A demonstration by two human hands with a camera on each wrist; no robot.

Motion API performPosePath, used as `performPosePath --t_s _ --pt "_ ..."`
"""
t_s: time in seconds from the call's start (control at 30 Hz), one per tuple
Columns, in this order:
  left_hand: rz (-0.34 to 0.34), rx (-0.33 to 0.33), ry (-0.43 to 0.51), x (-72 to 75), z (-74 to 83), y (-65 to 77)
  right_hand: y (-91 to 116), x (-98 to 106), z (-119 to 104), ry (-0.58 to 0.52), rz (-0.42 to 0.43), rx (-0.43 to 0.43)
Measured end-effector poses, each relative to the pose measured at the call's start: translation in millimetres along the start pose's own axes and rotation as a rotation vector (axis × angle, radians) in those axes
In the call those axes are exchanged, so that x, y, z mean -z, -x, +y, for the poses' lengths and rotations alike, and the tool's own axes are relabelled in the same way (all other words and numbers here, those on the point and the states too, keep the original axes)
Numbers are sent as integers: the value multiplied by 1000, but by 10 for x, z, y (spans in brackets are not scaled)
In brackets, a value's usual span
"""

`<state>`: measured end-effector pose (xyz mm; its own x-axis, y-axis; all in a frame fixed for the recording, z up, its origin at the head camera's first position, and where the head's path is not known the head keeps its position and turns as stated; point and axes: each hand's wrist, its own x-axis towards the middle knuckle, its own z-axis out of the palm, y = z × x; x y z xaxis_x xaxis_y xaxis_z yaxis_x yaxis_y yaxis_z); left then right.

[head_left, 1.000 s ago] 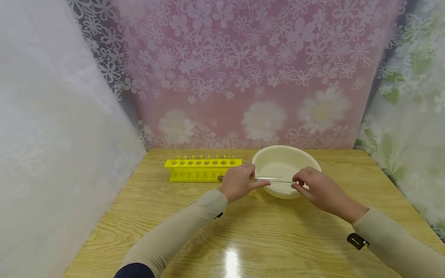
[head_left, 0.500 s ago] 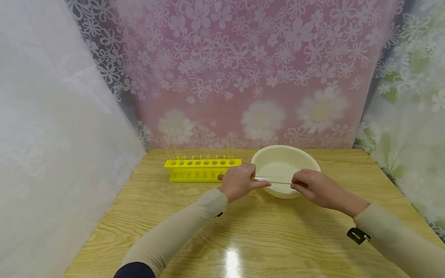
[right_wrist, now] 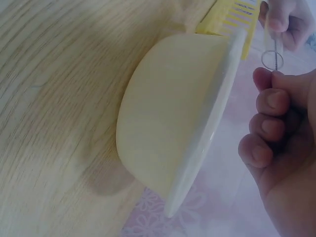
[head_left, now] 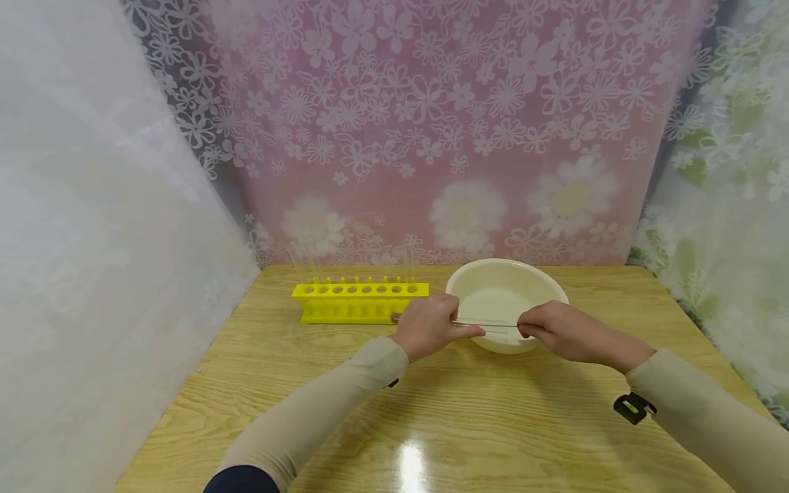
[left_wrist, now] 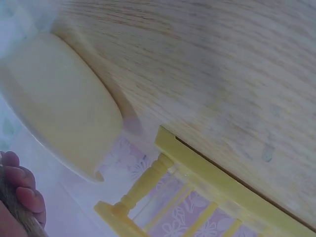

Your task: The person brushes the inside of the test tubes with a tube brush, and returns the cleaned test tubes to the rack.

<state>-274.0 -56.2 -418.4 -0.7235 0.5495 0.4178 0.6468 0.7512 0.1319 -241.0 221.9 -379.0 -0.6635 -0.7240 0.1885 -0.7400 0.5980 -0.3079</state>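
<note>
Over the near part of the cream basin (head_left: 474,287), my left hand (head_left: 425,327) grips a clear glass test tube (right_wrist: 273,45), lying roughly level with its mouth toward the right. Brown bristles of a test tube brush (left_wrist: 19,210) show beside the left fingers, at the tube's far end. The brush's thin twisted wire comes out of the tube's mouth. My right hand (head_left: 564,332) pinches that wire between thumb and forefinger, close to the rim, with the other fingers curled in. Most of the tube is hidden within the left hand.
A yellow test tube rack (head_left: 351,291) stands left of the basin, partly behind the left hand. Clear tubes (head_left: 409,263) stand upright at both its ends. Beneath is a wood-grain table (head_left: 493,424); floral curtains (head_left: 431,137) hang behind and at the sides.
My right hand's pinch on the wire has turned slightly, its fingers more curled than a second ago. The left hand keeps its grip, and the brown bristle end has shifted a little right.
</note>
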Motion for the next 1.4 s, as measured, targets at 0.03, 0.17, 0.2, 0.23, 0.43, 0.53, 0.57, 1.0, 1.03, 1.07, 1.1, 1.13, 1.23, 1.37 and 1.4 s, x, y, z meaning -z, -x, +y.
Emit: performPosePath --t_s 0.03,0.17,0.2,0.23,0.43,0.53,0.57,1.0,1.03,1.07,1.1,1.13,1.23,1.37,1.4 --pt "-2 6 4 -2 -2 2 -1 2 11 -12 4 5" --pt "-3 16 16 -7 -6 1 14 34 48 -57 3 -3" --pt "-2 16 19 -7 -6 1 22 46 53 -67 0 -8" --pt "-2 16 22 -6 -6 1 31 57 58 -77 -3 -14" --pt "-5 3 65 -2 -59 21 123 133 120 -102 -38 -52" --pt "-4 50 82 0 -153 54 250 207 214 -88 -29 -105" --pt "-2 71 84 2 -190 69 306 233 254 -77 -18 -127" --pt "-41 185 136 35 -366 134 772 487 577 64 20 -281" --pt "-52 201 143 40 -372 136 800 488 606 74 36 -277" --pt "-57 210 149 45 -376 134 824 491 632 87 55 -270" --pt "-59 216 149 54 -374 129 836 497 645 94 78 -261" --pt "-60 218 148 62 -368 122 842 501 657 102 100 -247" --pt "-66 229 149 87 -341 102 824 512 677 110 141 -228" --pt "-72 243 149 98 -288 85 776 510 643 101 137 -260" --pt "-70 239 155 95 -270 78 756 502 623 93 124 -265"
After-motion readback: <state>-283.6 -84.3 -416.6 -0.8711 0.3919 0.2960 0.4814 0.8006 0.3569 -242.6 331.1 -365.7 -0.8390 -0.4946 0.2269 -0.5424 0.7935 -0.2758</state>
